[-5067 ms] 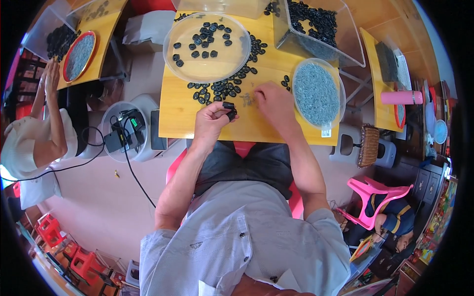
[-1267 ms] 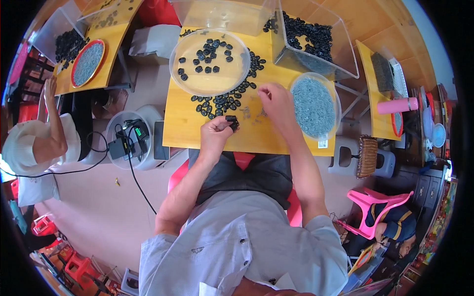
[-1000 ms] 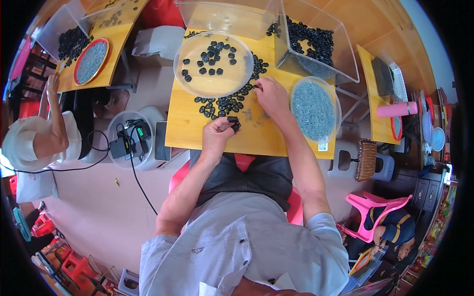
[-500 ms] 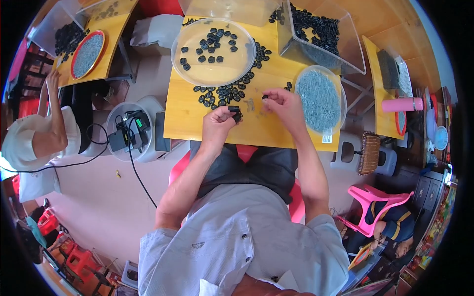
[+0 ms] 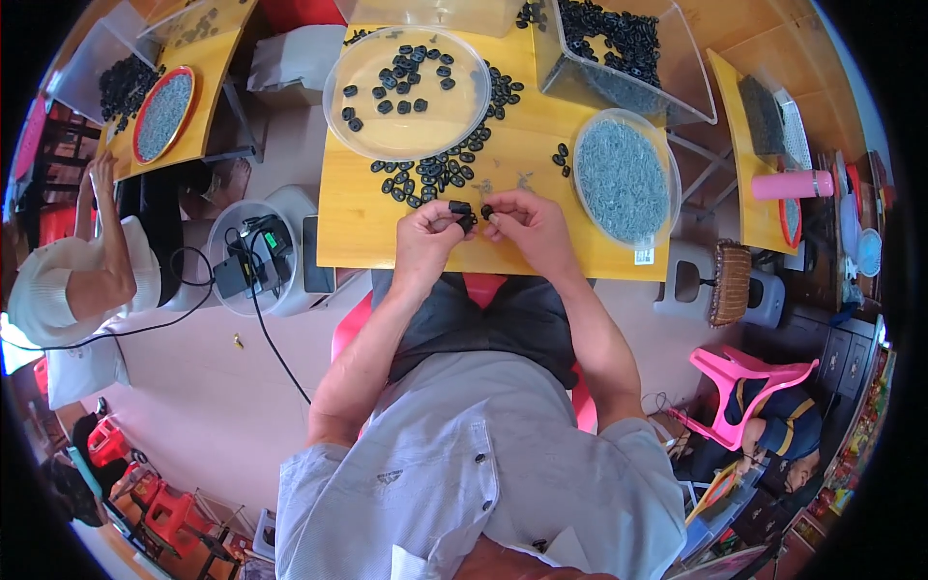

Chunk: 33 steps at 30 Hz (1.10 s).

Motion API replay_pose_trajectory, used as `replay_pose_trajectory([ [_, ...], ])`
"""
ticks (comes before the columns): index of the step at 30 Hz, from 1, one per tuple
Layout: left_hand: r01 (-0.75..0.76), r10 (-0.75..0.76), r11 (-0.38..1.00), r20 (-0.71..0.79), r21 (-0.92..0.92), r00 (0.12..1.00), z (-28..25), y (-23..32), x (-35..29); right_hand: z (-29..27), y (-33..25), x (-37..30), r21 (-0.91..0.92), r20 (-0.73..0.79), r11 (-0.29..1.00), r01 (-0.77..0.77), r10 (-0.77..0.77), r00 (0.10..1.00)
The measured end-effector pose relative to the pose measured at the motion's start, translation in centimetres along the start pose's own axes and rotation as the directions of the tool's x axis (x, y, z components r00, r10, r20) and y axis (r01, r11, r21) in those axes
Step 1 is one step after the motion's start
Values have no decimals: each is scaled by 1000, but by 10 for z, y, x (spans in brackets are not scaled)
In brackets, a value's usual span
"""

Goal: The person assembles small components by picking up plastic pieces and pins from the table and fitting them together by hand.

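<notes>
Above the table's near edge, my left hand (image 5: 425, 238) pinches a small black plastic part (image 5: 461, 209); whether it is one piece or two stacked ones I cannot tell. Close beside it on the right, my right hand (image 5: 527, 232) is closed on another small black part (image 5: 487, 211). The two parts nearly meet, and fingers cover much of both. Beyond my hands, loose black oval parts (image 5: 449, 169) lie in a heap on the yellow table (image 5: 362, 237). A round clear lid (image 5: 372, 135) holds several chunkier black pieces.
To the right, a round clear tray (image 5: 623, 179) is full of small silvery metal pieces. A clear bin (image 5: 677, 101) of black parts stands behind it. At left, another person (image 5: 106, 261) sits by a second table; a tub with cables (image 5: 259, 256) stands between us.
My right hand has moved left and slightly down, bringing its black part up to the one in my left hand. The view has shifted a little.
</notes>
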State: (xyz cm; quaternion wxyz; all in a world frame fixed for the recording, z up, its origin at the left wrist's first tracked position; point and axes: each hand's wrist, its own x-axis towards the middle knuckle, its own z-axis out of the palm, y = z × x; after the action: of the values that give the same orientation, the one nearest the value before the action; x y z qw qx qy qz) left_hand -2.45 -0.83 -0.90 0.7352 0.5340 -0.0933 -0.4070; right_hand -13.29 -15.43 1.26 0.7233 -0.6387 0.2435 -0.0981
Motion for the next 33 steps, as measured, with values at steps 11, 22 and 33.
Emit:
replay_pose_trajectory([
  [11,13,-13,1000,-20,-9,1000,1,2,1,3,-10,-2,-74,-29,996,-40,38,999],
  [22,16,-16,1000,-21,10,1000,1,2,1,2,-11,-2,-68,-15,996,-51,50,999],
  [33,14,-15,1000,-11,-21,1000,2,5,1,7,-7,2,-28,33,999,-41,41,999],
])
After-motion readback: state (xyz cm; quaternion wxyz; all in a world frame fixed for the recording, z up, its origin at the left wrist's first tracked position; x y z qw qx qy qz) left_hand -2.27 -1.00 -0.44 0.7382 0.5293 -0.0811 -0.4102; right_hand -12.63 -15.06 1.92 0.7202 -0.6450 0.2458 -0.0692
